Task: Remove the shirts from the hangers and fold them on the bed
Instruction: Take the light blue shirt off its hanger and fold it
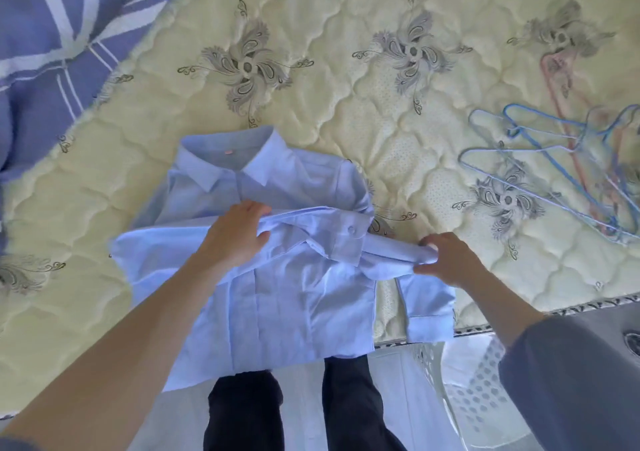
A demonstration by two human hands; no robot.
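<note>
Gripping the right-side sleeve (394,260) in the right hand (446,260), fingers and thumb curled round its bunched bend just off the shirt's flank. Pinching the crossed sleeve (304,223) with the left hand (235,239), fingers over the fold and thumb beneath, at mid-chest. Both on the light blue shirt (301,312), spread buttoned-front up on the mattress (346,111), collar (225,163) pointing away, hem hanging past the near edge of the bed.

Possible trouble, as a guess: releasing the right grip too soon and losing the fold, given a bunched rather than flattened sleeve; tugging too hard sideways and dragging the body askew or creasing the placket; laying the second sleeve over the thick buttoned cuff (349,234) and ending with a lumpy, lopsided packet. Also a slide toward the floor, judging by the overhanging hem and the trailing cuff (429,315) right at the bed's edge.

Further out: a tangle of bare hangers (585,138), blue and pink, well apart to the right; a blue duvet (52,41) with white stripes heaped at far left; a white perforated basket (485,398) on the floor, lower right; dark trousers (242,416) below the hem. No obstacle between hands and shirt; bare mattress beyond the collar, enough for shifting the whole thing further in
</note>
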